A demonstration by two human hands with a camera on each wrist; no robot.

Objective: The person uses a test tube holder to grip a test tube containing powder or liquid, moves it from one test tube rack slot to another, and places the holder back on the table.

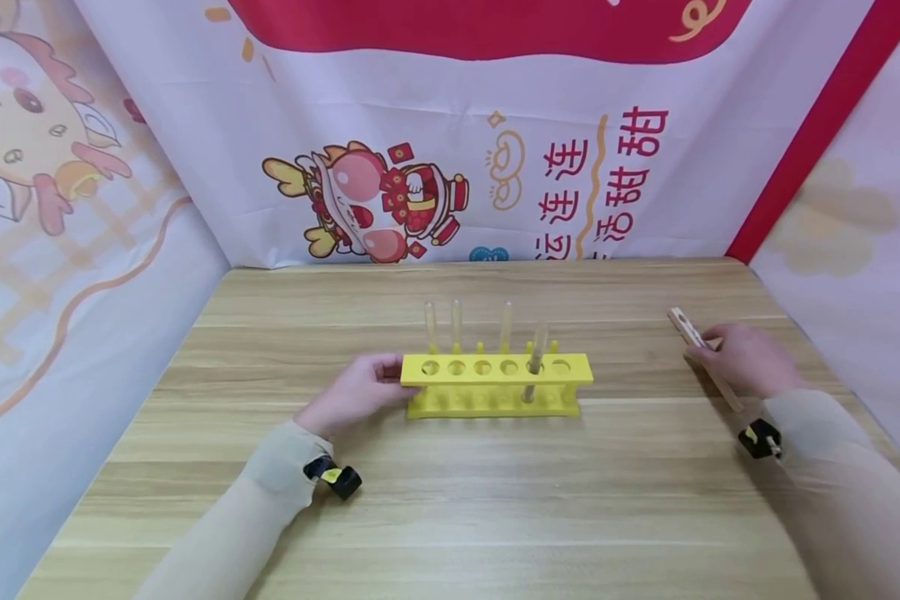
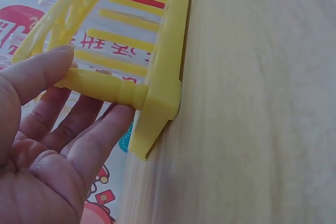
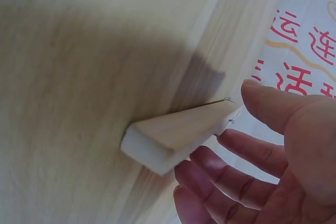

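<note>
At the left end of the yellow test tube rack (image 1: 497, 412), my left hand (image 1: 356, 392) grips the end post (image 2: 100, 86), thumb on one side and fingers on the other. Three clear tubes stand on the rear pegs, and another tube (image 1: 537, 358) leans slightly in the fifth hole from the left. On the right, the wooden tube clamp (image 3: 181, 129) lies on the table, angled away from me. My right hand (image 1: 753, 358) is over it, fingers loosely bent along its side and thumb apart from it in the right wrist view (image 3: 252, 166).
The wood-grain table (image 1: 450, 517) runs back to a printed cloth (image 1: 390, 100) hanging behind it. More printed cloth hangs on the left (image 1: 67, 250) and on the right (image 1: 862, 167). Both wrists carry small black devices on straps.
</note>
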